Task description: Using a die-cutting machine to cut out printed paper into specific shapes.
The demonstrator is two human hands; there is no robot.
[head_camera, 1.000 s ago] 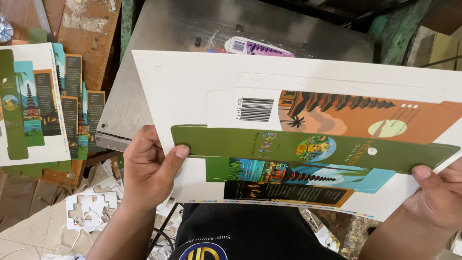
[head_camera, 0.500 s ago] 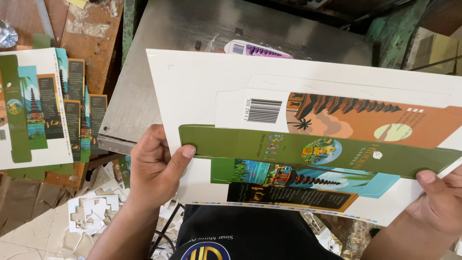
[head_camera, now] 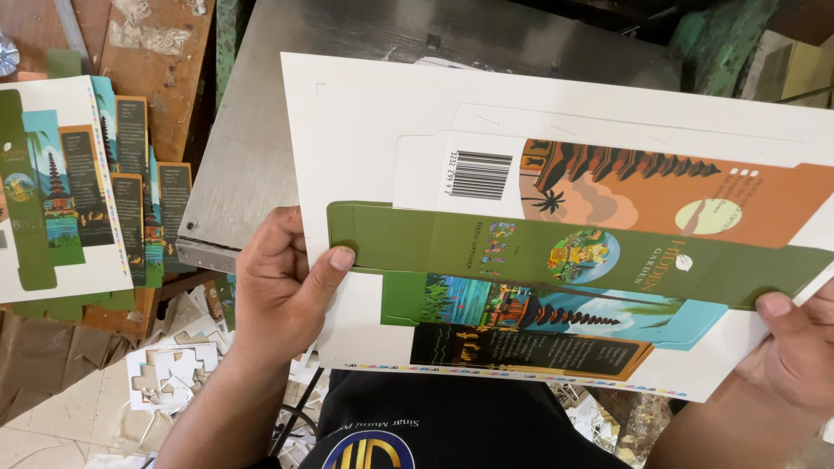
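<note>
Both hands, left [head_camera: 282, 291] and right [head_camera: 795, 352], are closed on opposite edges of this big white printed die-cut cardboard sheet [head_camera: 382, 130] above the grey metal bench [head_camera: 252, 148]; it's light, floppy, crease-prone, so edge grips feel safest.

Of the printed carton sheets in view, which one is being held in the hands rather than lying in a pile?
The large white printed sheet, gripped by left hand and right hand; the others lie in the stack at left.

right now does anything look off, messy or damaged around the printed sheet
The printed sheet itself looks intact, held at both ends by the left hand and right hand. The mess is below: white cardboard offcuts litter the floor, and the stack of printed sheets is fanned unevenly.
</note>
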